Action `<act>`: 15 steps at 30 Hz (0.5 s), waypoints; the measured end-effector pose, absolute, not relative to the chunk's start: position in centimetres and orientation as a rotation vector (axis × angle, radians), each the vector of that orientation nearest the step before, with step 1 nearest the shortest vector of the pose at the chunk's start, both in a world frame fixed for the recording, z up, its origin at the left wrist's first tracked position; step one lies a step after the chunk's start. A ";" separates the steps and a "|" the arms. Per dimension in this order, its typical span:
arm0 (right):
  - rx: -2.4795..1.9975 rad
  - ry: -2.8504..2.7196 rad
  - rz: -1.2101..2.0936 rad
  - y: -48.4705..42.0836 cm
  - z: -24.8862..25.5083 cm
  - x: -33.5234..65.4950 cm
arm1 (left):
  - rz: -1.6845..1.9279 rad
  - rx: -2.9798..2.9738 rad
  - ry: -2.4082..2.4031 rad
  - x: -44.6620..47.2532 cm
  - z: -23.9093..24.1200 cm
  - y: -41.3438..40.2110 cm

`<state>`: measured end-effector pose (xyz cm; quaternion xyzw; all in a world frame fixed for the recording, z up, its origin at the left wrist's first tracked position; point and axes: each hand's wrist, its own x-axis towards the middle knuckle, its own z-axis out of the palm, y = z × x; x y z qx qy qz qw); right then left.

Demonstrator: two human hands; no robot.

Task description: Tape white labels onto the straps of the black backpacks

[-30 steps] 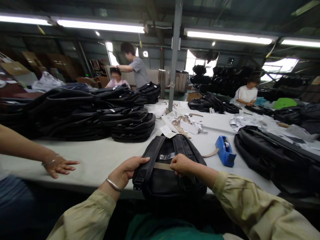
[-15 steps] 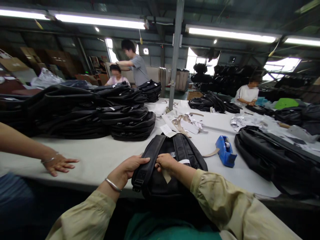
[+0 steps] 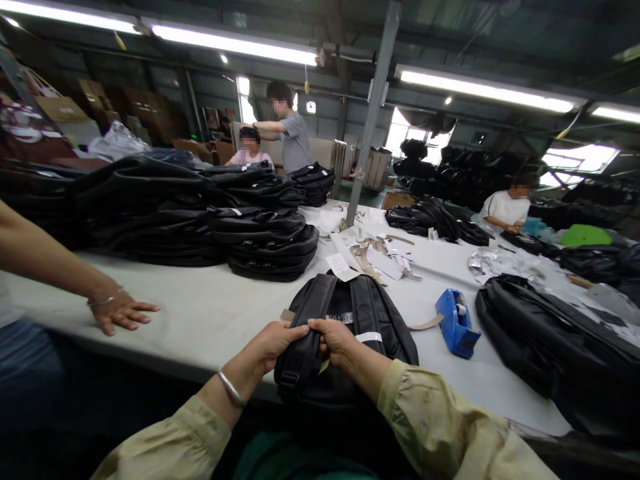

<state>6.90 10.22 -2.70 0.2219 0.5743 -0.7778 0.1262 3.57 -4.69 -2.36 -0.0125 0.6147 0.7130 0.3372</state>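
Note:
A black backpack (image 3: 380,323) lies back-side up at the near edge of the white table (image 3: 210,310), its two padded shoulder straps pointing away from me. My left hand (image 3: 273,343) is closed around the left strap (image 3: 305,333) near its buckle. My right hand (image 3: 335,341) is closed on the same strap from the right, and a strip of tan tape or paper sticks out under its fingers. A small white label shows on the right strap.
A blue tape dispenser (image 3: 454,321) sits right of the backpack. Stacks of black bags (image 3: 265,237) fill the left and far side; another black bag (image 3: 555,347) lies at right. A neighbour's hand (image 3: 120,311) rests flat at left. Paper scraps surround a steel post (image 3: 367,127).
My right hand slid left from the backpack's middle to the left strap, meeting my left hand. The tan strip went with it. The view shifted slightly up and right.

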 end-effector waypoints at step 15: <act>0.126 1.919 -1.653 16.6 0.6 6.7 | 1.858 -0.072 1.539 3.7 -2.2 -5.3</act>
